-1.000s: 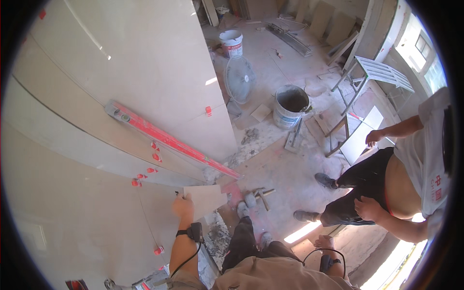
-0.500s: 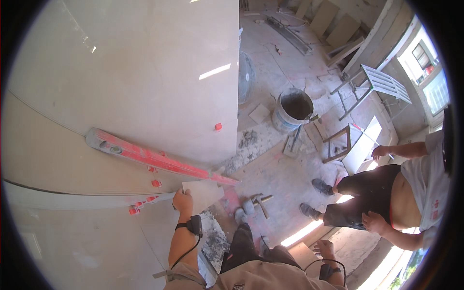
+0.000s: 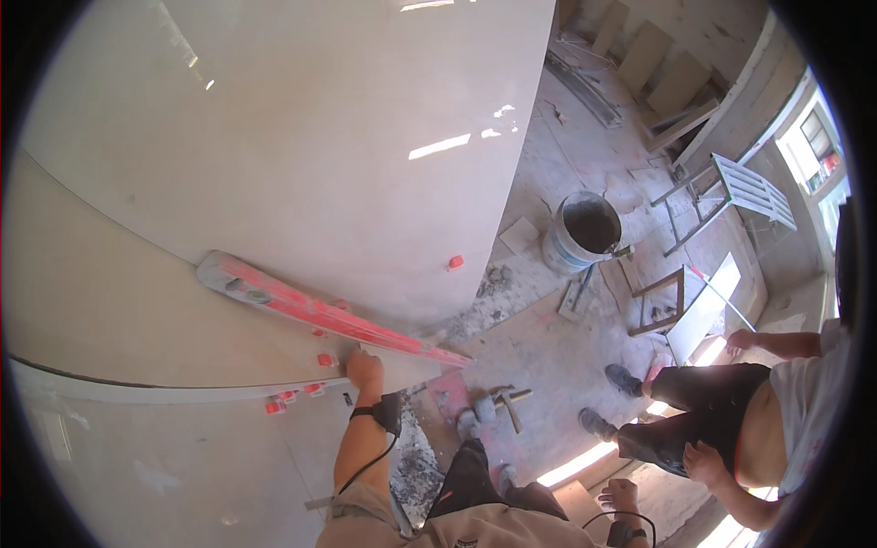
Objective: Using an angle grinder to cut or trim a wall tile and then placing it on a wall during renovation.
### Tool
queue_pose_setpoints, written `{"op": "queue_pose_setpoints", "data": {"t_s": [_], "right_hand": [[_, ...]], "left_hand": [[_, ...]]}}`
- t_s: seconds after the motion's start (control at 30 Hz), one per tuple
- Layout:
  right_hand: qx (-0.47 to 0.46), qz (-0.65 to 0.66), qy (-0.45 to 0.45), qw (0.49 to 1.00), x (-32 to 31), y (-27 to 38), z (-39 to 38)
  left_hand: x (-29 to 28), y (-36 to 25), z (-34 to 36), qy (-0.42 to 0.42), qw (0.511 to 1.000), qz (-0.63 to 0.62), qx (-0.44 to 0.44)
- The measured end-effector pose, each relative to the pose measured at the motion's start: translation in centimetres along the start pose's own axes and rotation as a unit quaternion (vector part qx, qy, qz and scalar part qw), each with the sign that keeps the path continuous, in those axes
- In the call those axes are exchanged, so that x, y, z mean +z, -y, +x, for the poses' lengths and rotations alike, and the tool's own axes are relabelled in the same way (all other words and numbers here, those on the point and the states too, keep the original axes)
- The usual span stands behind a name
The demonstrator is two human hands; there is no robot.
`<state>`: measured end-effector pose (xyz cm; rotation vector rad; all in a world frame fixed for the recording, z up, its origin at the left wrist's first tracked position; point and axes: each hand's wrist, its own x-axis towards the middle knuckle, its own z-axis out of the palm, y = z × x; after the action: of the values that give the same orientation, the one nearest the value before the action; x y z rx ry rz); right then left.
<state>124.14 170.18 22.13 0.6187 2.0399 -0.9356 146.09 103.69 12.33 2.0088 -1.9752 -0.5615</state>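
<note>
My left hand [image 3: 365, 370] is closed at the edge of a pale tile piece [image 3: 411, 371], which lies close against the tiled wall under the level; the fingertips are partly hidden. Just above the hand, a red spirit level [image 3: 311, 306] rests slantwise across the large pale wall tiles [image 3: 301, 164]. Small red levelling clips [image 3: 324, 360] sit along the tile joints beside the hand. My right hand [image 3: 621, 495] hangs low on the right, fingers loosely bent and apart, with nothing visible in it.
A bucket [image 3: 589, 228] of grey mix stands on the dusty floor, a trowel [image 3: 575, 294] beside it. A hammer [image 3: 512, 405] lies near my feet. On the right stands another person [image 3: 694, 416], near a white board [image 3: 703, 310], a small stool [image 3: 660, 301] and a metal rack [image 3: 754, 187].
My left hand has brought the tile piece up against the wall beneath the level. The view has shifted, so the scene sits lower and farther right. My right hand stays low.
</note>
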Motion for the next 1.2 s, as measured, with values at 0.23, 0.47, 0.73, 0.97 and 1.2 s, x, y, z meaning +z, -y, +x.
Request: {"op": "queue_pose_setpoints", "data": {"t_s": [0.23,0.47,0.73,0.97,1.2], "right_hand": [[-0.039,-0.019,0.023,0.999,0.8,2.4,-0.1],[-0.029,-0.010,0.026,0.999,0.5,2.6,0.2],[-0.028,-0.010,0.014,0.999,2.1,4.2,-1.0],[-0.032,-0.039,0.019,0.999,-0.4,1.4,3.5],[-0.022,-0.031,0.022,0.999,-1.0,2.2,3.5]], "left_hand": [[0.7,-1.7,1.5,0.020,0.999,-0.009,0.031],[1.7,0.1,2.9,0.009,0.998,-0.006,0.056],[2.2,2.0,3.9,-0.010,0.992,0.007,0.128],[1.2,-1.0,1.3,-0.041,0.994,-0.016,0.096],[1.8,-2.5,-0.2,-0.038,0.988,0.014,0.147]]}}
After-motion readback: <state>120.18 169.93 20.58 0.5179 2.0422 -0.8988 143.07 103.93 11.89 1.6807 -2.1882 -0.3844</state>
